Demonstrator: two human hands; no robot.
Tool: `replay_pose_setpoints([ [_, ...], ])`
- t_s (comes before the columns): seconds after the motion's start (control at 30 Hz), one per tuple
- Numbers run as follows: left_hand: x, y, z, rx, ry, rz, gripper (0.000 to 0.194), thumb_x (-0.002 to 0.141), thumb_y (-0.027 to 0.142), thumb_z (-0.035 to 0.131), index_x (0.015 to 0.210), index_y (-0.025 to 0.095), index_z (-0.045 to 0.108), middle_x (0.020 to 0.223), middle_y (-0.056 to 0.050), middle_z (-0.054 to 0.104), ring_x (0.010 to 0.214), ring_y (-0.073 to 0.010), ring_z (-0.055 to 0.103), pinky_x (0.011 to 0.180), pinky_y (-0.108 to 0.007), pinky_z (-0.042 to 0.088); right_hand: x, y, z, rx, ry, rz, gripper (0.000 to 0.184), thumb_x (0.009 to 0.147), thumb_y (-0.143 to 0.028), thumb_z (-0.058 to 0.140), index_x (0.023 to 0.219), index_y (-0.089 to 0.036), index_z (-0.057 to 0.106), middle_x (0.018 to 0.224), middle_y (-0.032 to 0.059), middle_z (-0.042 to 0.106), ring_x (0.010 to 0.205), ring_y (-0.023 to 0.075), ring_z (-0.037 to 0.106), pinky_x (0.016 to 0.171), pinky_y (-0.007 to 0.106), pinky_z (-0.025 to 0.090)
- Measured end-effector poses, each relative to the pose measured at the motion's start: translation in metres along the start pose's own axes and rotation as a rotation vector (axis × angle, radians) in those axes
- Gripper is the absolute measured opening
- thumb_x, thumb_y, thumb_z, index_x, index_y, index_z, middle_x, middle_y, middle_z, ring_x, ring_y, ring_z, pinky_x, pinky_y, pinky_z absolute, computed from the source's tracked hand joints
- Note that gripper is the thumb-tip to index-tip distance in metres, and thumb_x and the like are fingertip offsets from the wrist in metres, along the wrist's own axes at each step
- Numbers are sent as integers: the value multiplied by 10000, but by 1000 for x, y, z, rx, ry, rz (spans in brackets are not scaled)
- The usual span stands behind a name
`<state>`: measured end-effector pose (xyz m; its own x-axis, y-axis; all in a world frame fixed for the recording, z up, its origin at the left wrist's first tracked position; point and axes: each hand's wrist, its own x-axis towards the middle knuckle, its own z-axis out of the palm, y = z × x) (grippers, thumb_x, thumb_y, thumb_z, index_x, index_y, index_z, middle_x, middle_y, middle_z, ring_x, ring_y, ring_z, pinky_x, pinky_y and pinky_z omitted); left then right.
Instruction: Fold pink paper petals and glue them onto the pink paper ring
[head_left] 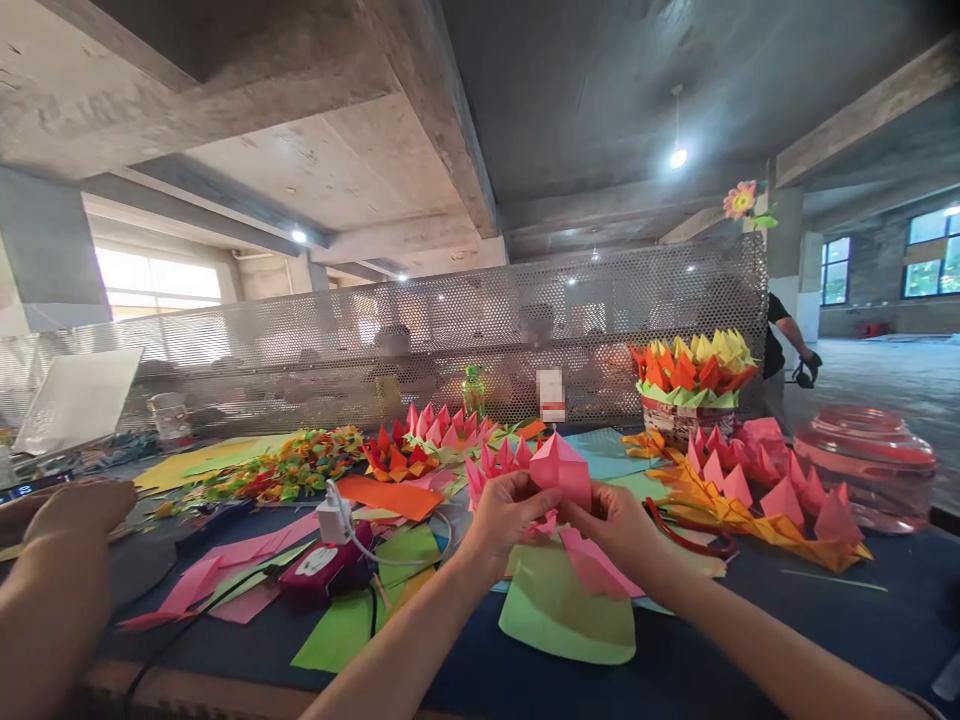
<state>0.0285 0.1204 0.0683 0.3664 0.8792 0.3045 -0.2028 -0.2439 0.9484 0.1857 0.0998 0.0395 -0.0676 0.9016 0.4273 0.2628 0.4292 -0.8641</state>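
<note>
Nearest, on the bench (757, 650), leave the green sheet (568, 615) lying flat, with the loose pink sheet (600, 568) partly over it. Just beyond, find the pink folded paper (562, 468), held above the bench with its point upward. Note the left hand (510, 512) pinched on its lower left edge and the right hand (624, 525) pinched on its lower right (hard to tell how firmly, with some fingers hidden behind). To shape it well, probably best to press lightly with both thumbs, match the two lower edges evenly, and sharpen each crease without denting the tip. Just behind, spare the pink petals (495, 462) any knock from the knuckles; perhaps use their crisp points for comparison. Well off to the left, allow room for another person's hand (90, 500). Farthest, at right, leave alone the layered paper flower (694, 372) in front of the mesh screen (480, 300).
</note>
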Motion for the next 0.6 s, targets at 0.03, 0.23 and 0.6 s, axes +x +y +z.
replay_pose_setpoints([
  [0.03, 0, -1, 0, 10, -6, -5, 300, 592, 368, 834, 692, 120, 698, 641, -30, 661, 556, -104, 559, 548, -211, 441, 0, 1, 1, -4, 2, -3, 366, 790, -532, 610, 755, -170, 652, 619, -8, 569, 541, 132, 466, 504, 242, 345],
  [0.23, 1, -7, -2, 61, -2, 1, 337, 586, 407, 822, 734, 119, 729, 644, -43, 662, 593, -148, 590, 536, -240, 476, -4, -5, 1, -10, -11, -28, 272, 818, -435, 599, 748, -180, 660, 656, -10, 608, 588, 138, 508, 547, 234, 374],
  [0.6, 4, -11, 1, 164, 126, 111, 304, 616, 407, 782, 647, 139, 643, 570, 10, 569, 520, -103, 491, 474, -206, 417, -3, -3, 0, -15, -7, -62, 216, 851, -380, 586, 805, -178, 649, 750, 18, 647, 704, 178, 562, 614, 254, 413],
])
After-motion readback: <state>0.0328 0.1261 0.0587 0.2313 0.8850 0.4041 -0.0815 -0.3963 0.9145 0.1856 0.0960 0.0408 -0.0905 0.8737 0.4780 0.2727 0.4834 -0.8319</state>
